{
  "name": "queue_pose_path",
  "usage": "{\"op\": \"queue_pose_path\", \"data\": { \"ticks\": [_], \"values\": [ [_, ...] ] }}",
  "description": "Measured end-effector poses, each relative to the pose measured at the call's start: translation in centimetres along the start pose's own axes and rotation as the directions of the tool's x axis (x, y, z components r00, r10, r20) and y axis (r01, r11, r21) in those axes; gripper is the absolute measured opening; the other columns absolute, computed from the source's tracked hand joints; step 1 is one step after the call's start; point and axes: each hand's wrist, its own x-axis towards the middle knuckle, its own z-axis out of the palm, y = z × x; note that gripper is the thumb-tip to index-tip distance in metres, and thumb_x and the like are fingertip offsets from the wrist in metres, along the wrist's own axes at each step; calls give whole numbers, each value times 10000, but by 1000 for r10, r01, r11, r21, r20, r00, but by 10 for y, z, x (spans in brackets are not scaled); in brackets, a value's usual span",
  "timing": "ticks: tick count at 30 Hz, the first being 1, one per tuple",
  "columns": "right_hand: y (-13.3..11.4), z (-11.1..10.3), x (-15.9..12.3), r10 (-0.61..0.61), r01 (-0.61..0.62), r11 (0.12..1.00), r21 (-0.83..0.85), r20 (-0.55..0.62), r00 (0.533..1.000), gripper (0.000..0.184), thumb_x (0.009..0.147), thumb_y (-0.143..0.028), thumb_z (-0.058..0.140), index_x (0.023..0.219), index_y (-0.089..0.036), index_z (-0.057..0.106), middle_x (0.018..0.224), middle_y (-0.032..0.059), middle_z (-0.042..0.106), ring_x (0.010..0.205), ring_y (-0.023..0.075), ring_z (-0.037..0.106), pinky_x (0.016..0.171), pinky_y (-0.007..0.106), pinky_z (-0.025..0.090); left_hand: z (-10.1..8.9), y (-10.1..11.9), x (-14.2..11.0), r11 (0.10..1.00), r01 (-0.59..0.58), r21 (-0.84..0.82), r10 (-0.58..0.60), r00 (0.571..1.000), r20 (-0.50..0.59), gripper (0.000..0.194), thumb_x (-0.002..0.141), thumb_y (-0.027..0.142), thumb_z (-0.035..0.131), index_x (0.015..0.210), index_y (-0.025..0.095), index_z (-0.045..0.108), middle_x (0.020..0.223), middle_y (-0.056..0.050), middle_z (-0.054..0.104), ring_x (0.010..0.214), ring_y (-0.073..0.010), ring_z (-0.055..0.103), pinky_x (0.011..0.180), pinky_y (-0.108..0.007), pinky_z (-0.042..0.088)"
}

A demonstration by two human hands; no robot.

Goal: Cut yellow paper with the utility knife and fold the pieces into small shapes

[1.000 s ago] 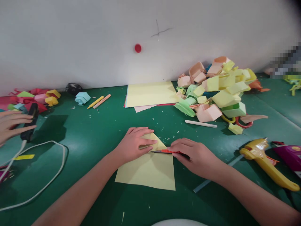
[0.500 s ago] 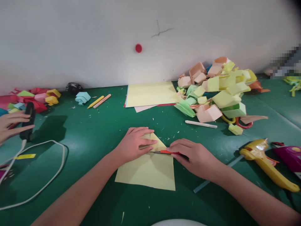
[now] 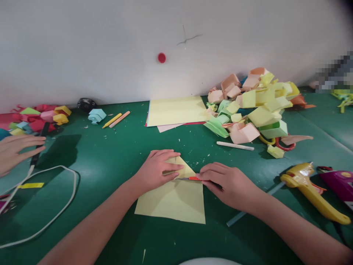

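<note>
A pale yellow sheet of paper [image 3: 173,204] lies on the green table in front of me, its upper part folded over to a slanting edge. My left hand [image 3: 156,169] rests on the folded part with fingers spread, pressing it flat. From the right, my right hand [image 3: 230,184] grips a craft knife [image 3: 194,178] with an orange-red handle. Its thin blade points left and lies along the fold, the tip close to my left thumb. Most of the handle is hidden in my right fingers.
A pile of folded paper pieces [image 3: 261,106] stands at the back right, near a white pen [image 3: 235,146]. A yellow glue gun [image 3: 314,191] lies right. Stacked paper sheets [image 3: 176,110] lie behind. At left, another person's hand [image 3: 19,151] holds a black device [image 3: 35,159] with a white cable [image 3: 74,184].
My hands, the knife and the paper look almost unmoved. At the left, the other person's hand has shifted a little right and the black device has turned to show its narrow side.
</note>
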Motion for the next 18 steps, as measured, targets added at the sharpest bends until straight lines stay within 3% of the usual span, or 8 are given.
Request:
{"op": "queue_pose_path", "data": {
  "ticks": [18],
  "values": [
    [3, -4, -2, 3, -3, 1000, 19, 11, 1000, 187, 990, -154, 492, 1044, -219, 659, 1031, 46, 711, 957, 180, 661, 779, 286, 543, 0, -1, 0, 1000, 0, 5, 0, 1000, -3, 222, 975, 410, 601, 1156, 408, 730, 1466, 28, 546, 1357, -264, 467, 1072, -474, 339]
  ]
}}
